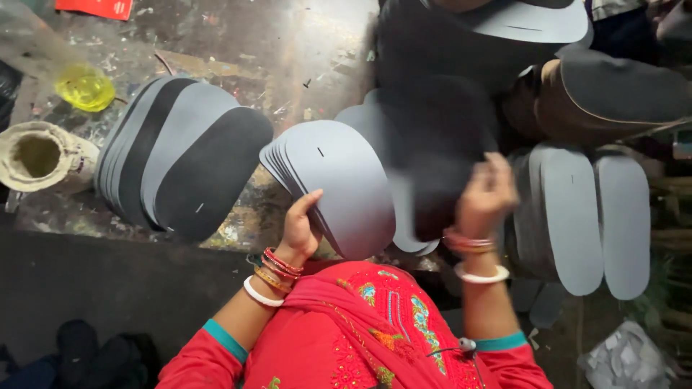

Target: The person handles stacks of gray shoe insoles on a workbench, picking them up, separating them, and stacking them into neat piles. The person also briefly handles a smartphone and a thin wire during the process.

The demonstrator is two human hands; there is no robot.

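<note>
My left hand (301, 227) grips the near edge of a fanned stack of grey foam sole cut-outs (339, 180), held tilted over the stained worktable (274, 50). My right hand (486, 194) is blurred with motion and closes on a dark, black sole sheet (440, 137) just right of that stack. Both wrists carry bangles, and red sleeves with teal cuffs show below.
A second fanned pile of grey and black soles (180, 155) lies to the left. More grey soles (584, 216) lie in rows at right, with brown and black sheets (605, 94) above them. A yellow dish (85, 88) and a crusted pot (40, 155) sit at far left.
</note>
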